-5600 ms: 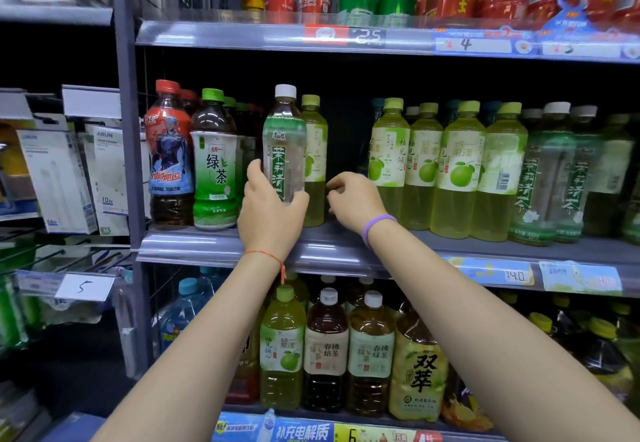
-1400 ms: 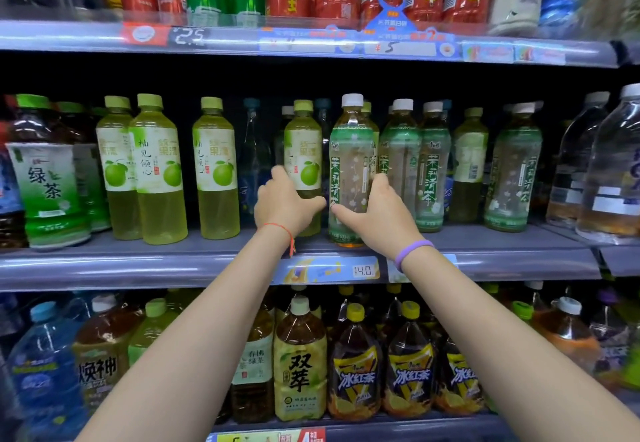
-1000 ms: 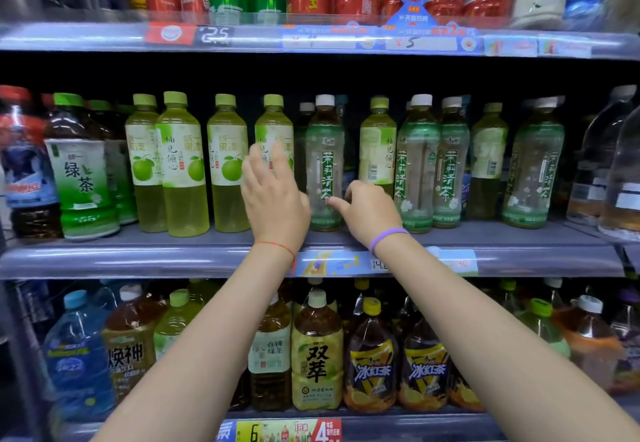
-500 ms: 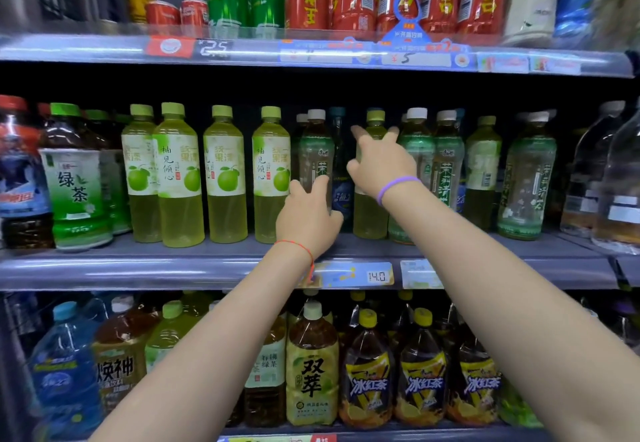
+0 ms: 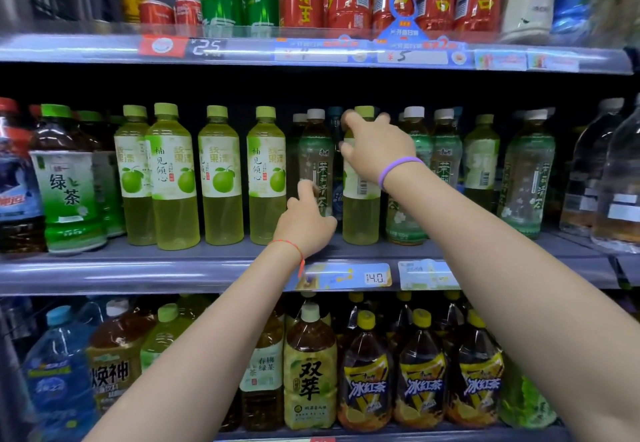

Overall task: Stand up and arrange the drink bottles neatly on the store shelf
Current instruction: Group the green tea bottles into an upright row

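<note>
Sorting step: your right hand (image 5: pixel 377 150) wraps its fingers around the yellow-green bottle (image 5: pixel 360 214); your left hand (image 5: pixel 304 221), fingers loose (holding nothing), touches the jasmine tea bottle (image 5: pixel 315 161). Next, align both upright.

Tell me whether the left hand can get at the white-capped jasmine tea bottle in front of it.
Probably yes: the left hand is already at the white-capped jasmine tea bottle, which stands at the shelf's front with nothing between them.

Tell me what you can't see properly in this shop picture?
- Yellow-green bottle: label and neck hidden by the right hand, head view.
- White-capped tea bottle: base hidden by the left hand.
- Red-capped bottle: cut off by the left edge.
</note>
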A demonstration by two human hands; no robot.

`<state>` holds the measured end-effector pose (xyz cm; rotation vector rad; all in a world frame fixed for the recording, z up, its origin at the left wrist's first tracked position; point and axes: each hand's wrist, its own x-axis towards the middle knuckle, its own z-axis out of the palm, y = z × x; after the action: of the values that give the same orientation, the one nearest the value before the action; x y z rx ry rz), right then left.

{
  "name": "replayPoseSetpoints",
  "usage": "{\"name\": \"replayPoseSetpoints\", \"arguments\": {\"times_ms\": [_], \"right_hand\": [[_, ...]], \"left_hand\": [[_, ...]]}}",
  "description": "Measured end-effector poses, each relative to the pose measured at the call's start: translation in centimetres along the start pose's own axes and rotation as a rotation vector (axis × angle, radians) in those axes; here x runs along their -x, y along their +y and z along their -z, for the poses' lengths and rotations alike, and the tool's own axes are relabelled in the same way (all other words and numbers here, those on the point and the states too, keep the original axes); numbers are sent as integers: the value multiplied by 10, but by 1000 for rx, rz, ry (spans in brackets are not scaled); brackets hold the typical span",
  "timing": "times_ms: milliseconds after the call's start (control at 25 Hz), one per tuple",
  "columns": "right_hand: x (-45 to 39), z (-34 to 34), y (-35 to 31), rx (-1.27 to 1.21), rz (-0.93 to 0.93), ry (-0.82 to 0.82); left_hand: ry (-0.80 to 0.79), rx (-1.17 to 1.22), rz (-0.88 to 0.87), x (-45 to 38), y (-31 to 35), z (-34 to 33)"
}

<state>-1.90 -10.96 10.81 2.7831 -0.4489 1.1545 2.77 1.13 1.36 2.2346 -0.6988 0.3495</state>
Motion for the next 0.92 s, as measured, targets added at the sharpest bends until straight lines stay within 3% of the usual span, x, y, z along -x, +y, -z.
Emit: {"name": "replayPoseSetpoints", "arguments": {"times_ms": [320,440,520,720,840,920], "right_hand": [[2,9,-5,-256,121,26],[1,3,-27,-375,189,32],[0,1,-43,-400,222,44],[2,3,-77,-445,230,37],[7,0,-93,-726,172,62],[8,-12,-100,-902,4,83]], "left_hand": [[252,50,-11,3,-10,16],[378,251,-34,10,-20,26],[363,329,-76,18,-23,31],[404,-8,-118,24,-30,35],[463,-36,-52,19,-40,43],[490,-78,-24,17,-51,51]]}}
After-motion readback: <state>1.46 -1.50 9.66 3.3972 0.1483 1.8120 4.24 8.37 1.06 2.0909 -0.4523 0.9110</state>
